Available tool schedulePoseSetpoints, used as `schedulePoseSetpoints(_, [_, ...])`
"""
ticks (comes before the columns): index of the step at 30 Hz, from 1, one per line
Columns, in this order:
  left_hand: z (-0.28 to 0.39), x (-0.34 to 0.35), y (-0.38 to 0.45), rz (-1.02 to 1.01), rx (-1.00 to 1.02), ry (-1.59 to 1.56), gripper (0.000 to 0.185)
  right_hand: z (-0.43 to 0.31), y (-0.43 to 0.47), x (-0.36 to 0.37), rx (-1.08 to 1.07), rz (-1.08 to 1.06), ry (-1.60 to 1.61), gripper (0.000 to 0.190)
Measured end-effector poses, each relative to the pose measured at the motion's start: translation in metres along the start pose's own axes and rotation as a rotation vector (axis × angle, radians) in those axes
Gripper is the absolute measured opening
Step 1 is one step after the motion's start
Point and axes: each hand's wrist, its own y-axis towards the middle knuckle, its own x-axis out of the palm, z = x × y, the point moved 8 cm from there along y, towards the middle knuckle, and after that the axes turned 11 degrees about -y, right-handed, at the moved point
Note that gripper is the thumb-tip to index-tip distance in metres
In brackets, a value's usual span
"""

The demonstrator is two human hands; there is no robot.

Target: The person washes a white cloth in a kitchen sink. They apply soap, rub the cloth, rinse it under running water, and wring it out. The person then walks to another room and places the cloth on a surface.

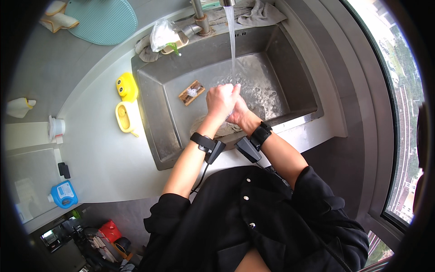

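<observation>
My left hand (222, 99) and my right hand (239, 110) are pressed together under the stream of water (232, 44) from the faucet (227, 2). Fingers curl over one another, and whether anything lies between the palms is hidden. Both hands are over the stainless steel sink (176, 73), where water splashes on the bottom. To their left, a small brown soap dish (186, 99) with a whitish, translucent item on it rests in the sink. A wet cloth (224, 130) lies below my wrists, partly covered by them. Each wrist wears a black strap with a device.
Left of the sink stand a yellow container with eyes (127, 86) and an open yellow container (125, 117). A plastic bag (163, 35) sits on a tray at the sink's back-left corner. Grey cloths (261, 14) lie behind the faucet. A blue jug (64, 194) is farther left.
</observation>
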Motion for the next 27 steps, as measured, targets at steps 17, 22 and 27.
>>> schedulePoseSetpoints(17, [0.001,0.005,-0.008,-0.121,-0.007,-0.066,0.034,0.004,0.003,-0.012,0.032,-0.044,0.122,0.029])
schedulePoseSetpoints(22, [-0.014,-0.007,-0.012,0.046,-0.196,-0.131,0.033,0.01,0.001,-0.01,0.071,0.005,-0.107,0.027])
schedulePoseSetpoints(27, [0.005,0.003,-0.016,-0.071,0.001,-0.068,0.034,0.002,-0.008,-0.015,-0.037,0.197,-0.058,0.031])
